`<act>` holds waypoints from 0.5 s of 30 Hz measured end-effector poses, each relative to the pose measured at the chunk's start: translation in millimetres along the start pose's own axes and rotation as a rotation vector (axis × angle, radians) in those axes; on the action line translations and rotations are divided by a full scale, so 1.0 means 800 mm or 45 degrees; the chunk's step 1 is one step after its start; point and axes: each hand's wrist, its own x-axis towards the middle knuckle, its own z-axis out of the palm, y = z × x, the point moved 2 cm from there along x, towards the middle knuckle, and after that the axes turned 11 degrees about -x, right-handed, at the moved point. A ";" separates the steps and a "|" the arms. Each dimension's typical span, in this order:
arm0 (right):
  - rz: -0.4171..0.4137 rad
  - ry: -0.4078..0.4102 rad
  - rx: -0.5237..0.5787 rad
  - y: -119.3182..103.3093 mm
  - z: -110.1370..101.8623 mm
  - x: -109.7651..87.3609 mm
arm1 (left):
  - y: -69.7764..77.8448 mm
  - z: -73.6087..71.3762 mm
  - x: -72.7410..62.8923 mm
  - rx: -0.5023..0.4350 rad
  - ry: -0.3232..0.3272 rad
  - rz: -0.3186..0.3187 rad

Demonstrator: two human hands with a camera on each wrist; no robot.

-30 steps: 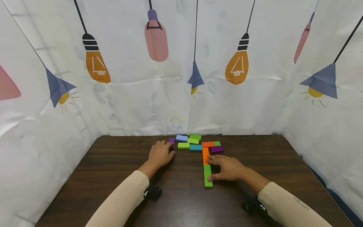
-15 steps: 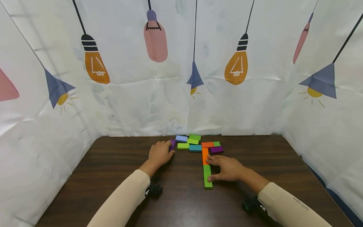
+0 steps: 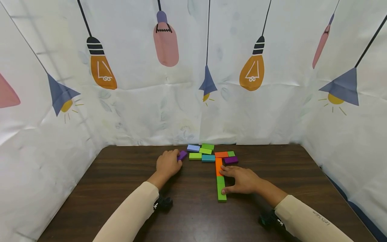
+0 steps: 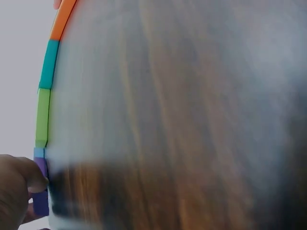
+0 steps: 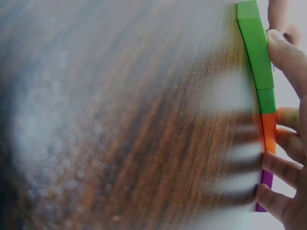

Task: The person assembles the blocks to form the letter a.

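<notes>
At the left end of a group of coloured blocks, my left hand [image 3: 167,165] pinches a purple block [image 3: 182,155] that lies slanted on the table. In the left wrist view the thumb presses that block's near side. My right hand [image 3: 243,179] rests beside a column, its fingers spread and fairly straight. Its fingertips touch the edge of an orange block [image 3: 218,165], and its thumb lies on a green block [image 3: 221,183] below. Just right of the purple block are a lime block [image 3: 195,156] and a teal block [image 3: 208,158], end to end.
Behind them lie a light blue block [image 3: 193,148] and two green blocks [image 3: 207,149]. Another orange block [image 3: 221,154], a small green block [image 3: 231,153] and a dark purple block [image 3: 231,160] sit right of these. The brown table [image 3: 127,188] meets a patterned curtain [image 3: 169,114] at its far edge.
The purple block has turned from nearly upright in view to slanted, as my left hand draws slightly left with it. My right hand keeps its place on the column.
</notes>
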 end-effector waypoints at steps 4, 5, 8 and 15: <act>0.002 -0.001 0.002 0.000 0.000 -0.001 | -0.005 -0.003 -0.002 -0.085 0.036 -0.010; 0.003 -0.002 0.001 0.000 0.000 -0.001 | -0.006 -0.004 -0.002 -0.106 0.042 -0.011; 0.003 -0.002 0.000 0.000 0.001 0.000 | -0.007 -0.007 -0.003 -0.165 0.061 -0.002; 0.010 -0.017 0.002 0.001 0.001 0.002 | -0.001 -0.013 -0.007 -0.286 0.040 0.095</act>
